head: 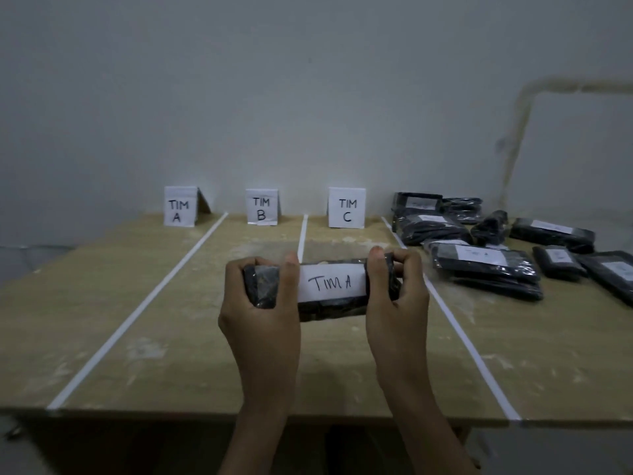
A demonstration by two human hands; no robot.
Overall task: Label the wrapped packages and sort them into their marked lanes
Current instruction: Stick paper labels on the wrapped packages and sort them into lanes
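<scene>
Step in hand: the package (329, 308) carries a paper label (330, 282) reading "TIM A". I judge labelling done and sorting due.
Left hand (263, 303): fingers and thumb curled round the package's left end.
Right hand (394, 293): grips the right end likewise.
Package position: held over the worktop (171, 337), across the line between lanes B and C. I cannot tell whether it touches.
Next move: I would carry it left into the lane before sign TIM A (180, 206) and set it down label up.
Count, signs: three, with TIM B (261, 207) and TIM C (346, 208).
Count, tape lines (137, 313): three.
Count, pile (479, 265) at right: at least eight packages. They overlap, so the exact number is uncertain.
</scene>
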